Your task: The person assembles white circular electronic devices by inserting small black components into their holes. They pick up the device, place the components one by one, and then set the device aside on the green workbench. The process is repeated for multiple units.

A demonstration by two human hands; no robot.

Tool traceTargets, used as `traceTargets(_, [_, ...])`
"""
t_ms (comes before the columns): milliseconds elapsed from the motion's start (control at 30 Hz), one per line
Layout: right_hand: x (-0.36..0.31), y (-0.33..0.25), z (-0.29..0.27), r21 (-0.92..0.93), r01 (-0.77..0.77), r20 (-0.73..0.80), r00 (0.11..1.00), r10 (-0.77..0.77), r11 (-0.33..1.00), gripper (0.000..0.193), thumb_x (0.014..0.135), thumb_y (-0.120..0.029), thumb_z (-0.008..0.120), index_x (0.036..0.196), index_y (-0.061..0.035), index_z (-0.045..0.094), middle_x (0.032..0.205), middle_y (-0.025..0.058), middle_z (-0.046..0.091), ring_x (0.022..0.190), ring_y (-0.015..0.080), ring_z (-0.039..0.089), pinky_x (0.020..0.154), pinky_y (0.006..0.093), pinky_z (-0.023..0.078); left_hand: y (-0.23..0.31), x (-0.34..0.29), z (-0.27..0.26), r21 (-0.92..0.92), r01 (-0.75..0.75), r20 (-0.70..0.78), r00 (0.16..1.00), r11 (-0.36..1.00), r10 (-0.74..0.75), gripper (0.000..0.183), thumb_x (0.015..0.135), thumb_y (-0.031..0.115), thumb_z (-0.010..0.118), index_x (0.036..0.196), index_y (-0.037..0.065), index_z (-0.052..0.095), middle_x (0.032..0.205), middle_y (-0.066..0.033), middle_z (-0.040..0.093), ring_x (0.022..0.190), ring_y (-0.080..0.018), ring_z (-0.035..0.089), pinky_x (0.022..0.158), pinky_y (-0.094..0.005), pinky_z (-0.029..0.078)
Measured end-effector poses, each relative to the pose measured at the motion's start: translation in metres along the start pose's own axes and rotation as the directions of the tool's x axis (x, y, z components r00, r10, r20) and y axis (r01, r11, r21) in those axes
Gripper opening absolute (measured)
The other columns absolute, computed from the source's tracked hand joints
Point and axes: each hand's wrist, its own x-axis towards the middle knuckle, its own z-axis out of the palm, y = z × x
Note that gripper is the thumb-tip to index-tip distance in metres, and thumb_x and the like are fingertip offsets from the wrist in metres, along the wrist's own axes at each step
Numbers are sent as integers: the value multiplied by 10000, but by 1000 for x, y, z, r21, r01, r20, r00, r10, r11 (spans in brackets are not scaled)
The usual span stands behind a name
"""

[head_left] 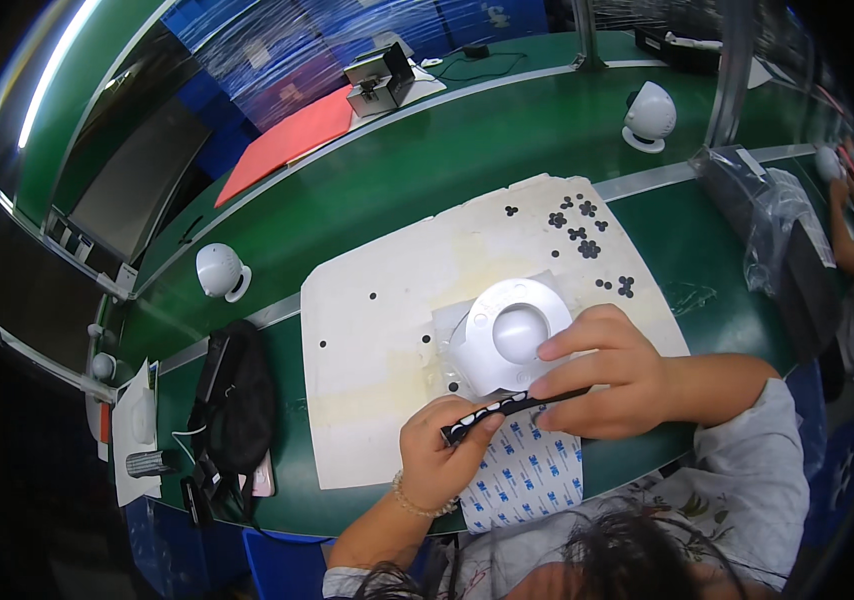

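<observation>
At the centre of the frame, a white ball-headed device (503, 367) lies with its ring-shaped base facing up, on a clear plastic bag over a pale board (367, 420). Just below it, the left hand (439, 455) is closed in a pinch around the left end of a black strip with white round spots (487, 415). The right hand (612, 375) is half curled, its fingers spread over the strip's other end and the base's right edge; whether it grips the strip or only steadies something, I cannot tell. Under the strip, at the lower centre, lies a white sheet with blue print (522, 485).

The device probably rocks easily, since its rounded head gives it little flat footing and the loose bag could slide; a push from the right fingers might turn the base away. The strip, if its face is sticky, could catch on a fingertip or fold should the two ends be pulled unevenly. Loose black discs (577, 234) at the upper right of the board, with a single disc (454, 387) near the left fingers, could be brushed aside or picked up by a passing sleeve.
</observation>
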Motion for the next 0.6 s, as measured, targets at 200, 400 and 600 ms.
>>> traceTargets(200, [-4, -2, 14, -51, 93, 133, 987, -85, 994, 213, 728, -118, 600, 939, -124, 630, 925, -4, 588, 924, 189, 556, 707, 319, 421, -1, 2, 4, 77, -80, 30, 997, 994, 78, 103, 747, 31, 673, 839, 8, 632, 672, -94, 603, 580, -179, 567, 533, -270, 429])
traceTargets(400, [0, -3, 11, 72, 67, 94, 993, -74, 995, 255, 738, -109, 589, 992, -104, 615, 902, 32, 579, 857, 181, 564, 694, 305, 432, -2, -3, 5, 114, 46, 32, 998, 992, -50, 101, 758, 62, 675, 839, 17, 636, 678, -95, 608, 581, -188, 576, 524, -274, 432])
traceTargets(600, [-1, -3, 18, -51, -32, 41, 999, 34, 998, 313, 697, -91, 621, 1009, -83, 610, 883, 39, 572, 839, 193, 564, 698, 314, 437, 4, -1, 4, 160, 86, 60, 994, 983, -97, 98, 762, 78, 677, 826, 18, 633, 677, -92, 607, 573, -183, 571, 518, -275, 430])
